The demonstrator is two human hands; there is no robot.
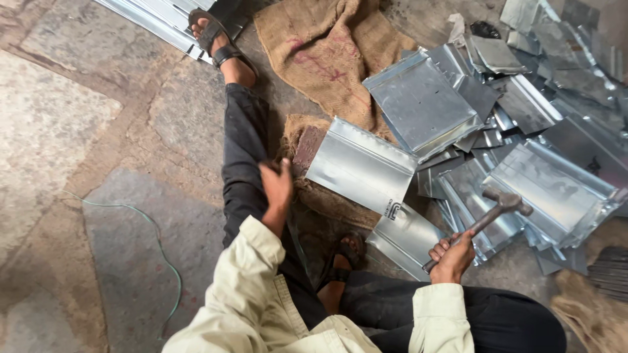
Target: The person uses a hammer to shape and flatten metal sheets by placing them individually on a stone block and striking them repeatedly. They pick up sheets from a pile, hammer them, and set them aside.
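I sit on the floor with one leg stretched out. My right hand (pixel 450 256) grips the handle of a hammer (pixel 487 216), its head raised over the sheet metal. My left hand (pixel 277 186) hovers beside a folded galvanized metal sheet (pixel 361 167) that lies on a burlap-covered block (pixel 309 147); its fingers are loosely apart and hold nothing. Another bent sheet (pixel 405 236) lies just in front of my right hand.
A heap of bent metal sheets (pixel 549 186) spreads to the right. A burlap sack (pixel 327 49) lies beyond the work spot. More metal strips (pixel 160 16) rest by my outstretched sandaled foot (pixel 216 36). A thin green wire (pixel 154 242) curls on the stone floor at left.
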